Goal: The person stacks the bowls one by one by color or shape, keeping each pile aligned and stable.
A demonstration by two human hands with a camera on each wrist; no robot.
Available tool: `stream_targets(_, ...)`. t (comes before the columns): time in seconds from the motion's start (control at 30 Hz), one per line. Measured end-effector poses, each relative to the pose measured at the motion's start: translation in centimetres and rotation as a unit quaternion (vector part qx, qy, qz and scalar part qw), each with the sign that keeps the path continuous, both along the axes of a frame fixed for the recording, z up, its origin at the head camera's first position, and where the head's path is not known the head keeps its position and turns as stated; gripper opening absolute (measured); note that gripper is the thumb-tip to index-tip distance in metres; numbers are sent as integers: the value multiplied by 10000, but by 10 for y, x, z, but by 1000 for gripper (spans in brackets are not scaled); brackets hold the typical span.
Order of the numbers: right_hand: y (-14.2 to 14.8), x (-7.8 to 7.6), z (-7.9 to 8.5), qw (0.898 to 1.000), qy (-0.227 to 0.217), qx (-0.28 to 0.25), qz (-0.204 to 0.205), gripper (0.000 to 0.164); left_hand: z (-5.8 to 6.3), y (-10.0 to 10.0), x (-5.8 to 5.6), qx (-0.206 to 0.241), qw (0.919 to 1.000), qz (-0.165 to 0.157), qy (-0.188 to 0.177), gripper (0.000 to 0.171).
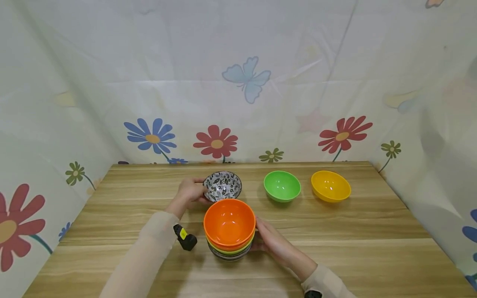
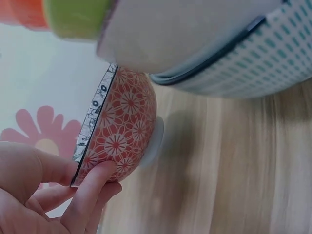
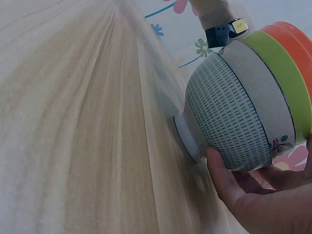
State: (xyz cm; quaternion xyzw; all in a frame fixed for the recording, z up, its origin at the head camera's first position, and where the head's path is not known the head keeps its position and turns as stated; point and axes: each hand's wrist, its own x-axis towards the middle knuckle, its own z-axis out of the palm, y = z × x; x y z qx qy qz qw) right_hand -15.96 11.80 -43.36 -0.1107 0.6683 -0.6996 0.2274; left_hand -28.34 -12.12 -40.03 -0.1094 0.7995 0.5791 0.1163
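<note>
My left hand (image 1: 191, 191) pinches the rim of a small bowl (image 1: 222, 186). Black-and-white flowers line its inside; the left wrist view shows red with white blossoms outside. Nearer to me, my right hand (image 1: 273, 244) holds a stack of nested bowls from the right side, its fingers low on the stack. An orange bowl (image 1: 229, 223) tops it, above a yellow-green bowl (image 3: 282, 68), a pale grey bowl (image 3: 258, 87) and a white bowl with teal dashes (image 3: 224, 112) at the bottom. In the head view the stack overlaps the front of the flowered bowl.
Toward the back right of the wooden table (image 1: 372, 248) stand a bright green bowl (image 1: 282, 187) and a yellow bowl (image 1: 331, 187), side by side. A flower-printed cloth (image 1: 283, 107) hangs behind the table. A black wrist camera (image 1: 185, 238) sits on the left sleeve.
</note>
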Motion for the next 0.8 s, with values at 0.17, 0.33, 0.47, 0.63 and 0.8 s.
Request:
stream_targets(0.17, 0, 0, 0, 10000, -28, -7, -9, 64, 9, -7, 2, -273, 9996, -31, 71, 45)
stream_targets(0.33, -1, 0, 0, 10000, -19, 9, -29, 63, 16, -15, 2, -766, 9968, -197, 95, 45)
stream_targets(0.47, -1, 0, 0, 10000, -26, -7, -23, 63, 23, -20, 3, -1081, 9934, -317, 199, 44)
stream_targets(0.63, -1, -1, 0, 10000, -28, -16, 27, 67, 35, -26, 5, -1280, 9901, -435, 369, 44)
stream_targets(0.8, -1, 0, 0, 9999, 18, -61, 89, 67, 44, -30, 5, -1394, 9873, -557, 520, 44)
